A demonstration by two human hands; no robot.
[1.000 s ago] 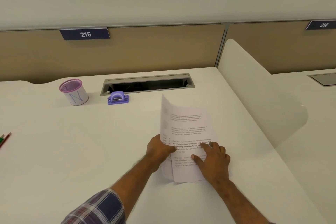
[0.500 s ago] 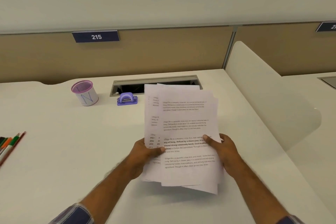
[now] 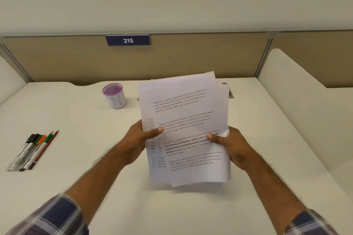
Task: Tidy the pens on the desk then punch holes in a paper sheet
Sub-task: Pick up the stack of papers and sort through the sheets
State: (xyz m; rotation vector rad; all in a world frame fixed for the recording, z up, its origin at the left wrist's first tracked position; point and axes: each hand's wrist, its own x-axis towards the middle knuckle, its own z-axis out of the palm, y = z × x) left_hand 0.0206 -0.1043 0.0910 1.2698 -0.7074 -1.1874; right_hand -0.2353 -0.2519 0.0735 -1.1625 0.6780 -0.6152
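— Two hands, one stack. The left hand point(image 3: 140, 135) and right hand point(image 3: 232, 146) both grip the sheets point(image 3: 186, 131), thumbs on the printed face, fingers hidden behind.

— Weren't those flat on the bench point(image 3: 80, 158) a second ago?

— Yes, a second ago they lay flat with both hands pressed on them. Now the whole bundle is up off the bench, held nearly upright and leaning a little to the right, with its lower edge hanging free above the top.

— Is it neat?

— Not yet. The edges are fanned; a strip of a sheet behind shows along the left side, and another corner pokes out at the top. My guess is that squaring them up comes next, or pulling out a single sheet.

— And the pens point(image 3: 34, 149)?

— Lying loose in a row far to the left, well apart from either hand. The cup point(image 3: 114, 96) stands at the back, left of the papers, and I see nothing sticking out of it. So by the look of it the tidying isn't done, though the paper is already in hand.

— The punch?

— Half a second ago it sat right of the cup; now the raised sheets cover that spot, so I can't see it.
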